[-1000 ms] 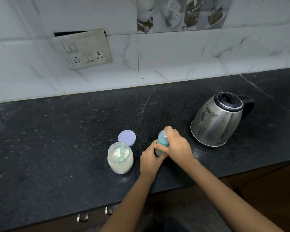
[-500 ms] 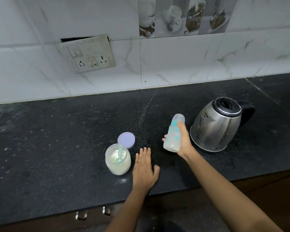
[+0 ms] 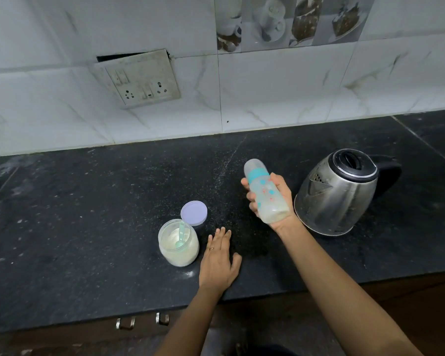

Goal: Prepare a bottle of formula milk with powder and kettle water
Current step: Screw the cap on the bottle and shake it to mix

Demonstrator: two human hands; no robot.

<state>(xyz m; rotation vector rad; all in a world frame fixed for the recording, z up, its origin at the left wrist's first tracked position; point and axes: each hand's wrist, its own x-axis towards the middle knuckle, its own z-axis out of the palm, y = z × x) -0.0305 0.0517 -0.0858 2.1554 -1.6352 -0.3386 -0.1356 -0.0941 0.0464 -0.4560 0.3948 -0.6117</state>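
Formula-making things sit spread on a black speckled countertop (image 3: 88, 214) under a white marble-look tiled wall (image 3: 280, 93), where a grubby switch-and-socket plate (image 3: 139, 78) hangs slightly crooked and a picture tile of cups and desserts (image 3: 288, 21) runs along the top. No brand, label or readable writing shows on anything. Largest on the counter is the steel kettle (image 3: 337, 194) at the right, black lid shut, spout turned toward the middle. Just beside it the right hand (image 3: 272, 199) is wrapped around the baby bottle (image 3: 263, 191) — lifted off the counter, tilted with its clear cap up and to the left, teal collar below the cap, small teal and red prints on the body, pale milky liquid pooled at the low end. Further left stands an open jar of white powder (image 3: 178, 246) with a teal scoop (image 3: 181, 233) stuck in it; its lavender lid (image 3: 193, 213) lies just behind. The left hand (image 3: 220, 260) rests flat on the counter next to the jar, fingers spread, holding nothing — a ring on one finger.
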